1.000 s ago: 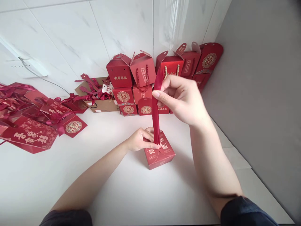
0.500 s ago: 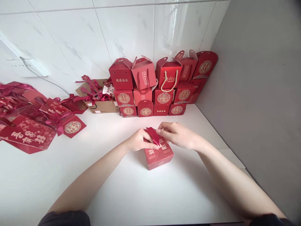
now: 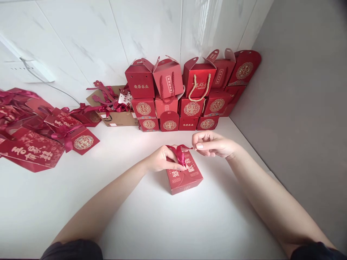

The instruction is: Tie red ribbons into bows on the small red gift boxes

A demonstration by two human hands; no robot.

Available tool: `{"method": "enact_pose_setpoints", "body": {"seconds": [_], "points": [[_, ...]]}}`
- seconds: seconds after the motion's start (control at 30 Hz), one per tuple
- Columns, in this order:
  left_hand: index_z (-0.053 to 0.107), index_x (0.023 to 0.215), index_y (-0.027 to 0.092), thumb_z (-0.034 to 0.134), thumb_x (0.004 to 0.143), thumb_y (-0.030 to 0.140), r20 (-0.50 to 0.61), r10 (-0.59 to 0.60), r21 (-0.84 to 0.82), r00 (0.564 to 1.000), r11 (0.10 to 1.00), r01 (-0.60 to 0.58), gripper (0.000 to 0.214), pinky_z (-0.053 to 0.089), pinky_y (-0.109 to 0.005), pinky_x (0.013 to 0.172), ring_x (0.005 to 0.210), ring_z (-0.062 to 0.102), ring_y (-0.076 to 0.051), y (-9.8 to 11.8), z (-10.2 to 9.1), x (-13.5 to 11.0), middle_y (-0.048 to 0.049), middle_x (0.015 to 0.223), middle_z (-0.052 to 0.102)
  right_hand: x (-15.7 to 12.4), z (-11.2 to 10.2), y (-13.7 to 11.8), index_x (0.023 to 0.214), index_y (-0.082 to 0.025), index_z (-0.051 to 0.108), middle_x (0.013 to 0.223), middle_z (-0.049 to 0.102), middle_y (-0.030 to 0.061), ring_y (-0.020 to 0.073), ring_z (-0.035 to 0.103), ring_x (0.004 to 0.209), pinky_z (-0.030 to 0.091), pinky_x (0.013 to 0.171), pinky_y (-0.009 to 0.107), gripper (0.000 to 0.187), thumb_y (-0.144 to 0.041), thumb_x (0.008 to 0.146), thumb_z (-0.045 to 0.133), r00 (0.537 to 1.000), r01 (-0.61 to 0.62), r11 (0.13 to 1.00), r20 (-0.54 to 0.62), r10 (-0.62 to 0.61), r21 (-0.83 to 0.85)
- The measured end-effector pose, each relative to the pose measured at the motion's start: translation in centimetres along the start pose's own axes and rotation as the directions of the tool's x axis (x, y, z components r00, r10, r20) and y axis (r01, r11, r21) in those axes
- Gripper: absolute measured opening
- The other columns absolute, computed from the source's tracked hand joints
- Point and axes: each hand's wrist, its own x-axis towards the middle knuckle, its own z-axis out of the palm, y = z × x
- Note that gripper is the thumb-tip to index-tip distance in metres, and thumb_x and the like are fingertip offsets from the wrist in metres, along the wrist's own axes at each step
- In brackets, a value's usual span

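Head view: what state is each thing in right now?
Front box: top flaps folded shut
Ribbon: folded over, pinched at the box's top
Left hand: closed on the ribbon
Right hand: fingers curled, grip unclear
Carton: open, filled
Stacked boxes: several top flaps raised
Heaped boxes: some ribbon-tied

A white tiled wall (image 3: 151,29) meets a grey panel (image 3: 306,108) rightward.

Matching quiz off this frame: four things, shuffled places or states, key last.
1. left hand
2. right hand
3. carton
4. gold rope handle

A. brown
B. holding the ribbon on the front box
C. hanging on a stacked box
D. fingers curled, right of the front box

Pairs: 1-B, 2-D, 3-A, 4-C
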Motion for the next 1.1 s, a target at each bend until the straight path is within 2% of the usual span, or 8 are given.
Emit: {"method": "enact_pose_setpoints", "body": {"seconds": [0.1,0.27,0.4,0.6,0.73,0.83,1.0,1.1], "points": [[0.081,0.082,0.018,0.082,0.070,0.031,-0.006,0.013,0.007,1.000,1.000,-0.013,0.017,0.053,-0.033,0.092,0.106,0.066,-0.024,0.2,0.0,0.1,-0.0116,0.111,0.072,-0.1,0.1,-0.4,0.083,-0.014,0.064,0.048,0.052,-0.0064,0.0031,0.033,0.036,0.022,0.035,0.017,0.031,-0.045,0.086,0.066,0.993,-0.119,0.988,-0.028,0.117,-0.102],[0.080,0.078,0.016,0.083,0.070,0.030,-0.015,-0.030,-0.006,0.999,1.000,0.030,0.016,0.055,-0.031,0.082,0.090,0.067,-0.020,-0.1,0.0,-0.1,-0.0092,0.090,0.073,0.5,1.5,-0.2,0.079,-0.015,0.064,0.048,0.059,-0.0031,0.0055,0.043,0.034,0.032,0.033,0.017,0.039,-0.054,0.084,0.065,0.970,-0.245,0.957,-0.031,0.243,-0.157],[0.080,0.082,0.015,0.082,0.071,0.029,0.019,-0.092,-0.067,0.996,0.993,0.093,0.018,0.055,-0.031,0.077,0.082,0.068,-0.019,-0.4,-0.1,-0.2,-0.0094,0.083,0.075,1.1,1.9,0.5,0.096,-0.016,0.067,0.049,0.062,-0.0040,0.0050,0.042,0.033,0.029,0.031,0.016,0.036,-0.049,0.083,0.068,0.982,-0.185,0.980,-0.057,0.181,-0.071],[0.080,0.081,0.017,0.081,0.072,0.030,0.006,-0.027,-0.014,1.000,1.000,0.027,0.017,0.053,-0.033,0.084,0.092,0.066,-0.021,-0.1,0.0,0.0,-0.0093,0.090,0.073,0.6,0.9,0.7,0.084,-0.014,0.066,0.042,0.055,-0.0070,0.0030,0.037,0.031,0.026,0.030,0.014,0.023,-0.036,0.081,0.073,0.997,-0.059,0.998,0.049,0.058,0.026],[0.080,0.078,0.017,0.078,0.075,0.032,0.031,-0.014,-0.014,0.999,1.000,0.014,0.016,0.052,-0.032,0.085,0.094,0.065,-0.021,0.3,-0.1,0.1,-0.0104,0.099,0.072,0.0,0.6,0.0,0.087,-0.014,0.063,0.051,0.066,-0.0026,0.0057,0.048,0.032,0.035,0.033,0.015,0.020,-0.032,0.083,0.069,0.980,-0.102,0.994,0.172,0.096,0.024],[0.080,0.081,0.017,0.073,0.081,0.032,0.067,0.004,-0.056,0.998,0.998,0.000,0.017,0.051,-0.032,0.090,0.100,0.064,-0.022,0.4,-0.4,0.2,-0.0111,0.100,0.072,-0.1,1.1,-0.4,0.084,-0.015,0.061,0.064,0.070,0.0003,0.0068,0.056,0.043,0.040,0.037,0.015,0.017,-0.030,0.085,0.067,0.974,-0.024,0.999,0.224,0.016,0.032],[0.079,0.086,0.015,0.066,0.087,0.035,0.120,-0.030,-0.119,0.992,0.992,0.044,0.024,0.049,-0.038,0.093,0.101,0.065,-0.025,1.0,-0.4,0.3,-0.0134,0.095,0.075,0.1,2.7,-0.4,0.088,-0.016,0.060,0.064,0.066,-0.0002,0.0083,0.058,0.052,0.040,0.040,0.015,0.016,-0.031,0.092,0.061,0.974,0.129,0.991,0.182,-0.134,0.037],[0.079,0.082,0.014,0.065,0.087,0.040,0.149,-0.031,-0.171,0.988,0.984,0.057,0.029,0.051,-0.039,0.092,0.093,0.068,-0.026,1.5,-0.2,0.3,-0.0139,0.094,0.075,0.4,4.3,-0.3,0.090,-0.017,0.058,0.068,0.068,0.0011,0.0101,0.061,0.057,0.047,0.048,0.019,0.017,-0.033,0.094,0.058,0.980,0.163,0.986,0.114,-0.165,0.030]]}}
